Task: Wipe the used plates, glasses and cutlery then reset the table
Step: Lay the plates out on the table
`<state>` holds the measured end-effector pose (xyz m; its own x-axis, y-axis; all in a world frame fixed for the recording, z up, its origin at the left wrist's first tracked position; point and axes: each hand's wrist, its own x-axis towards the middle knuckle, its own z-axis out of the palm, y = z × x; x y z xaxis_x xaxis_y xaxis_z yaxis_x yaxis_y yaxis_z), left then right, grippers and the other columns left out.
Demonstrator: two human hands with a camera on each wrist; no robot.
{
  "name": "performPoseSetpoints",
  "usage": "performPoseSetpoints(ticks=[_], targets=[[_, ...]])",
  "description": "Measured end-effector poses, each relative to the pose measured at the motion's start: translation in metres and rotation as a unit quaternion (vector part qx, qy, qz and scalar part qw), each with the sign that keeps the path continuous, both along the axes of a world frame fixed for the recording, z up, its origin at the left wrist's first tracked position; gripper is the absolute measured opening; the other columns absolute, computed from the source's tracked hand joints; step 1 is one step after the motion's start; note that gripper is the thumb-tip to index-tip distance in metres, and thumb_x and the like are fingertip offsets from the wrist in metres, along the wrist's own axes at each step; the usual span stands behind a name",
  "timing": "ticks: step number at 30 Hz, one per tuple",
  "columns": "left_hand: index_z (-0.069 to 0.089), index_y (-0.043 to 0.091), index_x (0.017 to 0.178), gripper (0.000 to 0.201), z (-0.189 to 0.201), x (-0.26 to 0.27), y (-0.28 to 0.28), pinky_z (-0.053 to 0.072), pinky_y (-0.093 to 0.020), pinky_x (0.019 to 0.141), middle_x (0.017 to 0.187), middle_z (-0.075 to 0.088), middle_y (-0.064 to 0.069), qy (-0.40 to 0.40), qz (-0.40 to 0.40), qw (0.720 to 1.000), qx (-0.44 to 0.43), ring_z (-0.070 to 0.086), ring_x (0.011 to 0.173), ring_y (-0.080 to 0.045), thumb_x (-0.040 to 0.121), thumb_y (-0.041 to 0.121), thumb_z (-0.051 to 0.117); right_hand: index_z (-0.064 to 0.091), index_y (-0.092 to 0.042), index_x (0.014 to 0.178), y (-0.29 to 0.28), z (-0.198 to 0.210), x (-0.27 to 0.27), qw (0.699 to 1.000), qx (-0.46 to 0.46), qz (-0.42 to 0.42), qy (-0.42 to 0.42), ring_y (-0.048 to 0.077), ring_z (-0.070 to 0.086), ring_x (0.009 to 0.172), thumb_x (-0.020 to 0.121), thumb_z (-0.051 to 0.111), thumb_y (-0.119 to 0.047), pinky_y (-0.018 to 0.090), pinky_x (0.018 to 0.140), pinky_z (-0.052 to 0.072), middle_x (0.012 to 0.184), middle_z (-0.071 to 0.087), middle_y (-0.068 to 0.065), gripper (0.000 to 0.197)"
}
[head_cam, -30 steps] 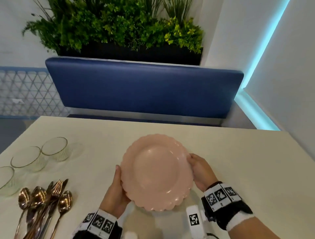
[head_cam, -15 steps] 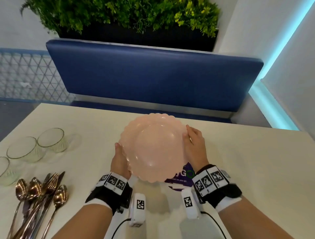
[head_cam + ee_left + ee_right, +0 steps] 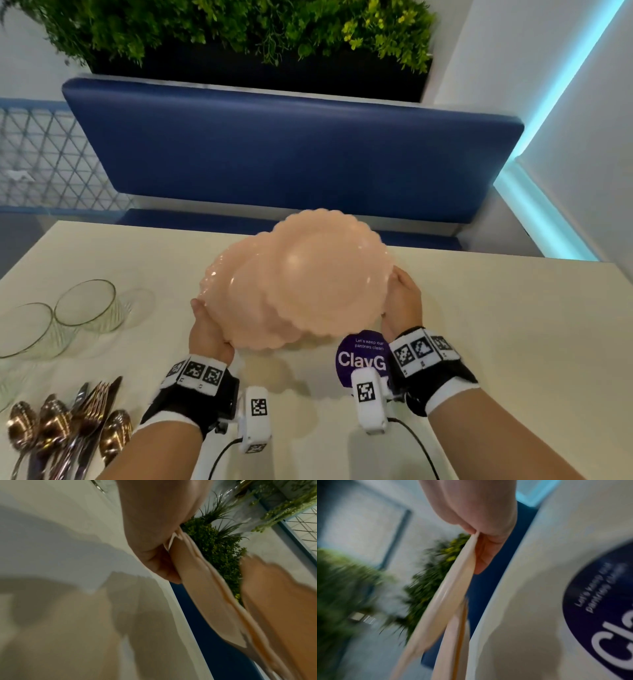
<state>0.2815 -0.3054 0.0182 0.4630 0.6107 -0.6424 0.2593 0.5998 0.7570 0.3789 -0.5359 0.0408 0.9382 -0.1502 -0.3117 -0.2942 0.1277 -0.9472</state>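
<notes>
Two pink scalloped plates are held above the cream table [image 3: 496, 342], partly overlapping. The upper plate [image 3: 330, 270] sits to the right, and my right hand [image 3: 402, 305] pinches its right rim. The lower plate [image 3: 236, 294] sticks out to the left, with my left hand [image 3: 207, 330] gripping its left rim. In the left wrist view my thumb lies over the lower plate's [image 3: 202, 588] edge, and the upper plate [image 3: 278, 608] shows behind. In the right wrist view my fingers [image 3: 481, 555] pinch the upper plate's [image 3: 448, 588] rim.
Three clear glasses [image 3: 87, 306] stand at the table's left. Below them lies a bundle of copper spoons, forks and knives [image 3: 65, 431]. A round purple sticker [image 3: 363, 356] lies on the table under the plates. A blue bench back [image 3: 291, 154] and a planter stand beyond.
Both hands have lifted the plates up and away from me. The upper plate has slid right off the lower one. The purple sticker has come into view beneath them.
</notes>
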Motion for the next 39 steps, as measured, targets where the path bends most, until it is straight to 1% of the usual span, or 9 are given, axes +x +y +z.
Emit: performPoseSetpoints(ticks=[3,8,12,21,25,29,31,36,39], targets=[[0.043,0.018,0.138,0.060,-0.003,-0.009,0.023,0.047,-0.037,0.089,0.131,0.054,-0.008,0.044,0.018,0.999,0.016,0.052,0.119,-0.029,0.096,0.057,0.023,0.044,-0.006,0.135,-0.009,-0.013,0.016,0.993,0.015,-0.100,0.060,0.029,0.056,0.094,0.100,0.034,-0.013,0.039,0.077,0.047,0.134,0.050,0.023,0.037],[0.046,0.019,0.135,0.066,-0.013,-0.021,0.052,0.049,-0.037,0.089,0.129,0.057,-0.006,0.078,0.043,0.996,0.026,0.054,0.118,-0.031,0.092,0.064,0.024,0.052,-0.014,0.130,0.006,-0.043,0.025,0.975,0.019,-0.192,0.106,0.032,0.054,0.113,0.097,0.032,-0.011,0.045,0.097,0.047,0.130,0.056,0.011,0.038],[0.046,0.027,0.134,0.060,-0.017,-0.020,0.060,0.047,-0.043,0.097,0.129,0.058,-0.004,0.052,0.042,0.997,0.025,0.055,0.115,-0.030,0.092,0.064,0.026,0.055,-0.019,0.124,0.035,-0.062,0.021,0.980,0.013,-0.138,0.140,0.036,0.054,0.114,0.094,0.034,-0.012,0.054,0.097,0.046,0.129,0.057,0.010,0.037],[0.040,0.021,0.141,0.056,-0.002,-0.005,0.045,0.044,-0.041,0.098,0.137,0.051,-0.008,-0.005,-0.003,1.000,0.011,0.049,0.123,-0.031,0.098,0.052,0.024,0.061,-0.012,0.105,0.060,-0.064,0.019,0.988,-0.043,-0.040,0.140,0.033,0.057,0.103,0.094,0.037,-0.012,0.042,0.093,0.048,0.113,0.063,0.011,0.026],[0.041,0.022,0.140,0.056,-0.002,0.007,0.030,0.045,-0.041,0.098,0.130,0.055,-0.005,-0.017,-0.045,0.999,0.003,0.052,0.119,-0.028,0.097,0.054,0.025,0.045,-0.011,0.136,0.053,-0.056,0.022,0.979,-0.167,0.004,0.119,0.033,0.046,0.126,0.096,0.038,-0.017,0.041,0.103,0.037,0.139,0.046,0.014,0.041],[0.044,0.029,0.137,0.052,0.003,0.027,-0.005,0.048,-0.041,0.092,0.126,0.059,-0.004,-0.032,-0.104,0.994,0.014,0.057,0.106,-0.025,0.097,0.055,0.024,0.060,-0.010,0.091,0.036,-0.036,0.020,0.977,-0.178,0.112,0.021,0.031,0.054,0.086,0.092,0.037,-0.035,0.043,0.089,0.048,0.100,0.058,0.023,0.035],[0.045,0.034,0.135,0.051,0.006,0.037,-0.027,0.048,-0.040,0.091,0.124,0.060,-0.003,-0.034,-0.135,0.990,0.027,0.056,0.108,-0.025,0.096,0.056,0.021,0.062,-0.004,0.104,0.021,-0.028,0.016,0.974,-0.178,0.141,0.018,0.031,0.059,0.093,0.093,0.034,-0.040,0.046,0.093,0.049,0.102,0.063,0.019,0.047],[0.041,0.025,0.139,0.061,0.011,0.063,-0.083,0.043,-0.039,0.098,0.129,0.056,-0.003,-0.024,-0.149,0.988,0.019,0.053,0.112,-0.025,0.094,0.061,0.022,0.060,-0.011,0.112,-0.043,-0.012,0.021,0.974,-0.215,0.032,-0.059,0.022,0.055,0.105,0.099,0.035,-0.026,0.035,0.094,0.045,0.113,0.058,0.005,0.032],[0.046,0.024,0.134,0.060,0.010,0.075,-0.124,0.045,-0.042,0.099,0.120,0.062,-0.003,-0.022,-0.153,0.988,0.018,0.057,0.107,-0.026,0.093,0.062,0.025,0.055,-0.018,0.119,-0.089,-0.001,0.024,0.993,-0.096,0.033,-0.056,0.019,0.057,0.102,0.099,0.037,-0.027,0.033,0.081,0.050,0.116,0.060,0.004,0.029]])
